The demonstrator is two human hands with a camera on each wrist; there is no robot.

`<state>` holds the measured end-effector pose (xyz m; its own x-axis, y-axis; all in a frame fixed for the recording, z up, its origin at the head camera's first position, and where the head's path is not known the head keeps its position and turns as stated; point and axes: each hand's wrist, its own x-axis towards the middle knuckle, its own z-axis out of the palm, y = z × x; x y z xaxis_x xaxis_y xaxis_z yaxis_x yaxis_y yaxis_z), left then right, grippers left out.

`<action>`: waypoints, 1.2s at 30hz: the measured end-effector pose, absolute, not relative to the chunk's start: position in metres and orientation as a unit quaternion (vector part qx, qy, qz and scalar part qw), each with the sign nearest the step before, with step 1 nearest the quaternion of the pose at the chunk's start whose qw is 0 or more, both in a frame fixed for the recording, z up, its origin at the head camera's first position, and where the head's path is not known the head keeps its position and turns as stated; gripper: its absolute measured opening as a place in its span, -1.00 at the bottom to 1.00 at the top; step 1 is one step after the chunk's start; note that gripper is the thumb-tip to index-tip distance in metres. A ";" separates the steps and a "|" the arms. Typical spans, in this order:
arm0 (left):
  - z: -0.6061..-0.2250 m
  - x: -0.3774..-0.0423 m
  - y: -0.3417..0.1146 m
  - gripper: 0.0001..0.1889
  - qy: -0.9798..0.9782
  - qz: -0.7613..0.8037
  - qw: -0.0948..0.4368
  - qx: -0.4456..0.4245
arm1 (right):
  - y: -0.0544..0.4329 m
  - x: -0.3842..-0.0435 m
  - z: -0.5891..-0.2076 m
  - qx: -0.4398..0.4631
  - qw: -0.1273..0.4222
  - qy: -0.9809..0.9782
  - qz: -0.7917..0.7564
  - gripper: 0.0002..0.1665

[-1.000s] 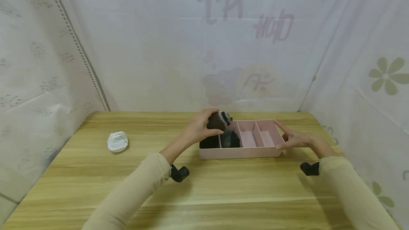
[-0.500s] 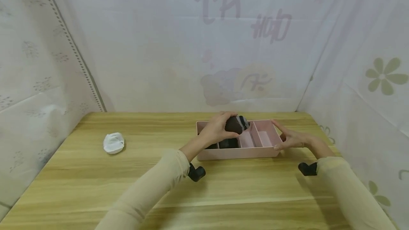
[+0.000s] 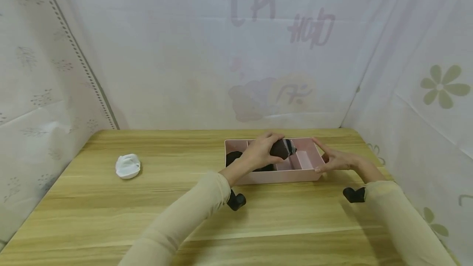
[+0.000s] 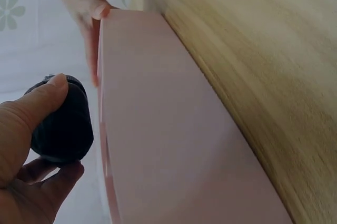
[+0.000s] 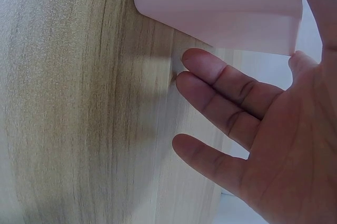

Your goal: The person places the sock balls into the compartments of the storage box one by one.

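My left hand [image 3: 260,152] holds a dark rolled-up pair of socks [image 3: 283,148] with a grey stripe at one end. It is over the third compartment of a pink divided box [image 3: 278,177], above the rim. In the left wrist view, thumb and fingers wrap the black roll [image 4: 63,126] beside the box wall. Dark socks [image 3: 233,158] fill the leftmost compartment, and another dark roll [image 3: 267,168] shows in the second, partly hidden by my hand. My right hand [image 3: 337,161] grips the box's right end between thumb and index finger, its other fingers [image 5: 210,163] extended.
A white rolled bundle [image 3: 127,166] lies at the left of the wooden table [image 3: 177,155]. White patterned cloth [image 3: 184,65] hangs behind and at both sides. A black mount [image 3: 236,200] sticks out under each sleeve.
My left hand has moved right with the socks, from above the second compartment to above the third. The right hand stays on the box end. The view has turned slightly right.
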<state>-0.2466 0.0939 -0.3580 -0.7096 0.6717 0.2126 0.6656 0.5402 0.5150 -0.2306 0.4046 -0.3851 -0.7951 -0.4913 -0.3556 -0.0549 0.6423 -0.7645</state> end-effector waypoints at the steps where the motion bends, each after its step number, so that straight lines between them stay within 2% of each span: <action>1: -0.358 -0.246 0.095 -0.26 0.880 0.284 0.004 0.381 | 0.404 -0.231 -0.385 -0.160 0.277 0.863 -0.391 0.37; 14: -0.368 -0.245 0.111 -0.31 0.885 0.188 -0.043 0.424 | 0.402 -0.230 -0.384 -0.158 0.275 0.865 -0.388 0.38; 36: -0.369 -0.242 0.125 -0.36 0.903 0.135 -0.036 0.406 | 0.404 -0.229 -0.387 -0.147 0.280 0.858 -0.404 0.38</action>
